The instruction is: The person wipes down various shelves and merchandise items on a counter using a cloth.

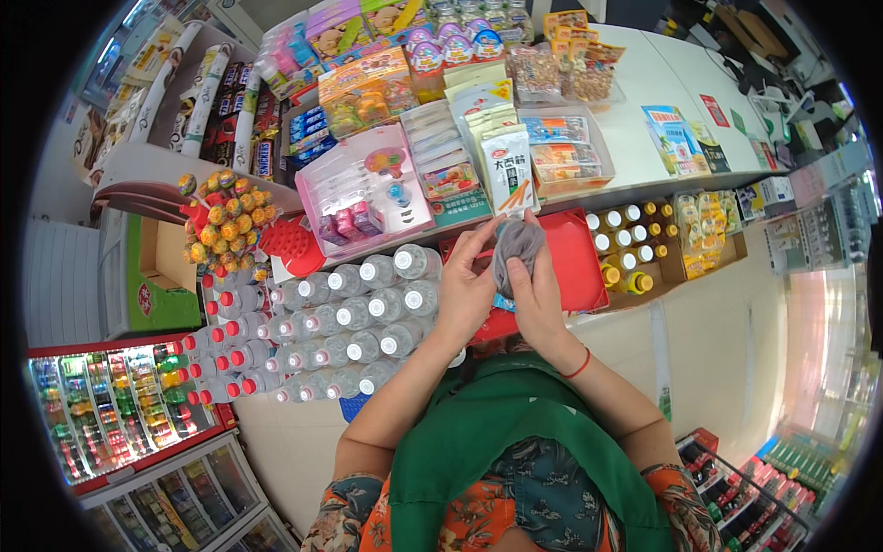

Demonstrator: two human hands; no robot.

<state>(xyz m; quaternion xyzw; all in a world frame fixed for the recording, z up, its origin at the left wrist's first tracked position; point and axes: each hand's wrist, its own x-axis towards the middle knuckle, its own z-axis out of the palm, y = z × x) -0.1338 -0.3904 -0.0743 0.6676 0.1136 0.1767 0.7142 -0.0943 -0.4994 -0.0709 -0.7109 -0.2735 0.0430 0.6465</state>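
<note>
A bunched grey cloth [517, 254] is held between my two hands, above a red plastic tray [574, 259] in front of the counter. My left hand [468, 276] touches the cloth's left side, its fingertips near the top. My right hand [539, 293] grips the cloth from the right, with the thumb pressed over its front. A white snack packet [507, 169] at the counter's edge lies just beyond the fingertips. Part of a blue and white wrapper shows beneath the cloth; what it belongs to is hidden.
Rows of clear plastic bottles [355, 314] stand to the left. Ahead, the white counter [638, 69] bears snack boxes. Yellow-capped bottles [635, 283] sit in a carton at right. A lollipop display [231, 221] and a lit drinks fridge [121, 407] are further left.
</note>
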